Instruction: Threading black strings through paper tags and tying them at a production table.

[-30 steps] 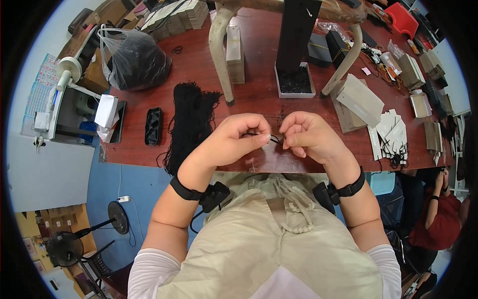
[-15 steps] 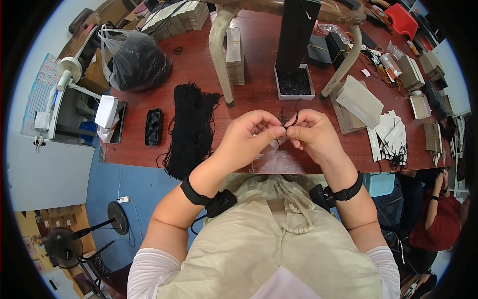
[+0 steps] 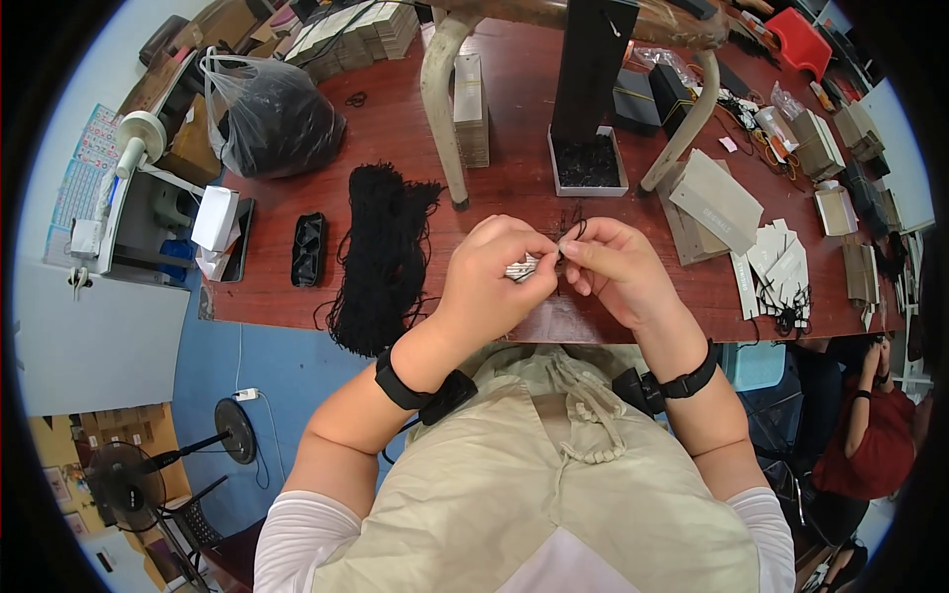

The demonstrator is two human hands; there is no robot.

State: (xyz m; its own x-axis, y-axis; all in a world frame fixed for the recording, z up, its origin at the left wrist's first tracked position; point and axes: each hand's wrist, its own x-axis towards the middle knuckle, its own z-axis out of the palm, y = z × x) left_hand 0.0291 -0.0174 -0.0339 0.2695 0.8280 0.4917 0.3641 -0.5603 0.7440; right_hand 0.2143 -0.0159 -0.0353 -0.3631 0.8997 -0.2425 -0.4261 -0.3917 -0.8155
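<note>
Both my hands meet above the near edge of the dark red table. My left hand (image 3: 499, 272) is closed in a pinch, and a small white striped piece (image 3: 521, 267) shows between its thumb and fingers; most of it is hidden. Right against those fingertips, my right hand (image 3: 618, 267) pinches a thin black cord (image 3: 575, 219), which loops up above the fingers. Beyond the hands stands a small white box (image 3: 590, 178) with black bits inside. Left of my left hand lies a thick bundle of black cords (image 3: 376, 257).
White tags (image 3: 776, 262) with black cords lie at the right beside grey cards (image 3: 720, 203). A metal stool frame (image 3: 445, 109) stands over the table. Further left are a black tray (image 3: 308, 249) and a plastic bag (image 3: 272, 124) of black material. A person in red (image 3: 875, 440) sits at right.
My left hand has turned slightly, so more of the white striped piece shows. My fingertips have shifted a little up and left, and the cord's loop has become smaller.
</note>
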